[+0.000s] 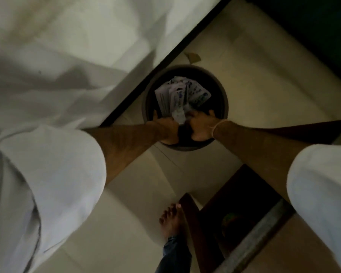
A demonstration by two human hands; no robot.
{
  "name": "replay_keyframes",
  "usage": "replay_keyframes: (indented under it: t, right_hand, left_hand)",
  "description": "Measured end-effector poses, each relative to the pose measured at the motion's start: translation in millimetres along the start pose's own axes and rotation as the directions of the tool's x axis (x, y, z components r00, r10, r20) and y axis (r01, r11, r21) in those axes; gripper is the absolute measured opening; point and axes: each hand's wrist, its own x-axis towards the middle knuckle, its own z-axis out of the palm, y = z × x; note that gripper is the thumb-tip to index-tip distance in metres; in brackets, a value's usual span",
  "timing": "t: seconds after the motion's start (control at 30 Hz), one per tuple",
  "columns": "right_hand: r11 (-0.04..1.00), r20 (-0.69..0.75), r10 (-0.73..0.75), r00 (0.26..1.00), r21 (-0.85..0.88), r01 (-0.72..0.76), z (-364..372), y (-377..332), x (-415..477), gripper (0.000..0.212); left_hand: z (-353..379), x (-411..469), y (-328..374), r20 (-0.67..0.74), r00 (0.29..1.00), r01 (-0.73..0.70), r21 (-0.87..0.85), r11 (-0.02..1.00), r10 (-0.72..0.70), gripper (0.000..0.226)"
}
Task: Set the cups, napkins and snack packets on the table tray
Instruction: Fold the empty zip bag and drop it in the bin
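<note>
Both the left hand point(166, 128) and right hand point(201, 125) clutch white blue-printed packets point(182, 96) over a round dark bin point(223, 99); the print is too blurred to read.

Dim room — pale tiled floor point(138, 194), white bedsheet point(67, 46).

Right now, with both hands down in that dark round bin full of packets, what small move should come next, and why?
Probably lift the packets straight up out of the bin. Both the left hand and the right hand are already closed around the bundle's lower end, and it fans upward inside the rim. No tray shows in this view, so clearing the rim comes first.
</note>
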Motion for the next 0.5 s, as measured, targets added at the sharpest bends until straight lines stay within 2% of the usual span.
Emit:
replay_keyframes:
  t: [0.03, 0.07, 0.1, 0.13, 0.17, 0.27, 0.37, 0.5]
  right_hand:
    - [1.000, -0.032, -0.005, 0.999, 0.013, 0.006, -9.8, -2.4, -9.5, 0.056]
    - [0.999, -0.058, -0.001, 0.998, 0.042, 0.003, -18.1, -5.4, -18.7, 0.057]
    - [0.996, -0.088, 0.011, 0.996, 0.086, -0.004, -29.1, -7.6, -31.0, 0.061]
    - [0.990, -0.114, 0.024, 0.993, 0.139, -0.008, -39.0, -10.2, -43.6, 0.064]
    - [0.982, -0.147, 0.040, 0.988, 0.188, -0.012, -50.4, -11.8, -57.6, 0.068]
    - [0.960, -0.264, 0.089, 0.960, 0.281, -0.012, -89.4, -13.4, -104.5, 0.081]
    - [0.934, -0.388, 0.123, 0.914, 0.355, 0.025, -138.7, -8.6, -164.3, 0.077]
    - [0.928, -0.499, 0.184, 0.847, 0.373, 0.019, -204.7, 2.7, -243.2, 0.078]
  left_hand:
    - [-60.3, 9.3, 2.0, 0.014, 0.998, -0.057, 0.057, 0.997, 0.057, 0.060]
    - [-134.6, 14.8, 10.8, 0.000, 0.985, -0.172, 0.168, 0.971, 0.174, 0.065]
    - [-207.9, 21.3, 25.9, -0.059, 0.981, -0.160, 0.286, 0.945, 0.184, 0.067]
    - [-264.9, 21.7, 50.9, -0.070, 0.989, -0.110, 0.249, 0.962, 0.132, 0.069]
    - [-302.7, 12.5, 54.4, -0.176, 0.975, -0.074, 0.327, 0.942, 0.138, 0.072]
    - [-334.7, -37.5, 84.2, -0.274, 0.950, -0.070, 0.285, 0.956, 0.151, 0.086]
    - [-378.6, -90.6, 122.9, -0.349, 0.919, -0.093, 0.260, 0.961, 0.184, 0.082]
    - [-443.9, -157.6, 176.5, -0.475, 0.839, -0.146, 0.275, 0.950, 0.266, 0.087]
